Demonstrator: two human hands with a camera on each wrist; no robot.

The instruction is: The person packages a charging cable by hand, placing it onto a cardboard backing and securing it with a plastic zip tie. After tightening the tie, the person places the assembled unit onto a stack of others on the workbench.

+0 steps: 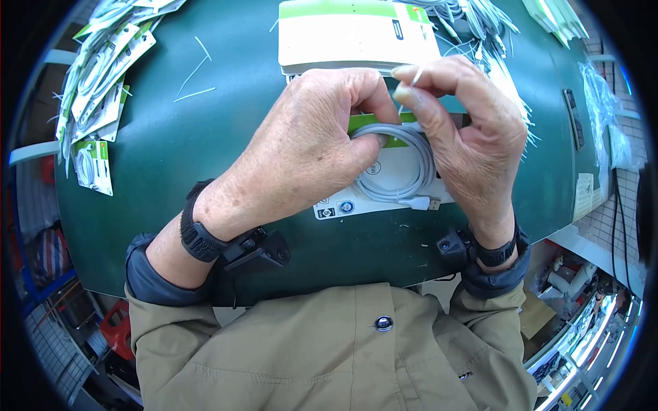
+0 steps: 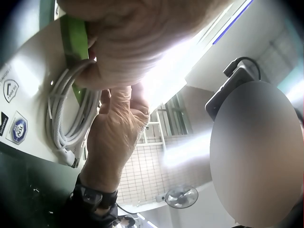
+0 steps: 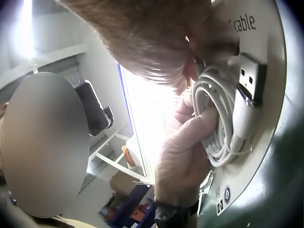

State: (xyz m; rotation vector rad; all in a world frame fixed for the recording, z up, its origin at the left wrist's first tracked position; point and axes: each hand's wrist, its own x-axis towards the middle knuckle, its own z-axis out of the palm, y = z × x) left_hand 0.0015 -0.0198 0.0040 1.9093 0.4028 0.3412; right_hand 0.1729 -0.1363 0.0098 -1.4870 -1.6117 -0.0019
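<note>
A coiled white USB cable (image 1: 427, 168) lies against a white and green printed card (image 1: 367, 204) near the middle of the green table. The cable's metal USB plug (image 3: 251, 76) shows large in the right wrist view. My left hand (image 1: 308, 133) holds the coil to the card, its thumb (image 3: 202, 126) laid over the strands inside the loop. Close above the card's top edge, my right hand (image 1: 480, 127) pinches a thin white tie (image 1: 416, 77) between thumb and forefinger. The tie's lower end runs down toward the card's green strip, partly hidden by the fingers.
A stack of white and green cards (image 1: 356, 41) stands just beyond the hands. Carded cables (image 1: 103, 82) pile up at the left edge, and loose grey-white cables (image 1: 473, 24) at the back right. Cut ties (image 1: 195, 94) lie on the table; a clear plastic bag (image 1: 603, 113) sits far right.
</note>
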